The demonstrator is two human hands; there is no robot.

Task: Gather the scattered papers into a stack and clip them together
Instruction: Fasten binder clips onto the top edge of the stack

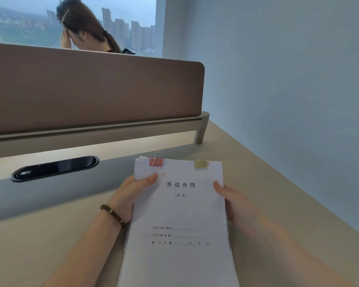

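Left hand (133,191): closed on the left edge of the paper stack (180,220), thumb lying across the top sheet, the other fingers hidden beneath. A dark beaded bracelet (111,212) sits on that wrist.

Right hand (234,201): closed on the stack's right edge, thumb on top, fingers under the sheets.

Paper stack: white sheets, edges roughly squared, held between both hands above the beige desk (29,245); whether its near end rests on the desk cannot be told. Top sheet is a cover page with printed Chinese characters and blank lines lower down.

Pink binder clip (156,161): clamped on the stack's far edge, towards the left.

Yellow binder clip (200,163): clamped on the same edge, towards the right, well apart from the pink one.
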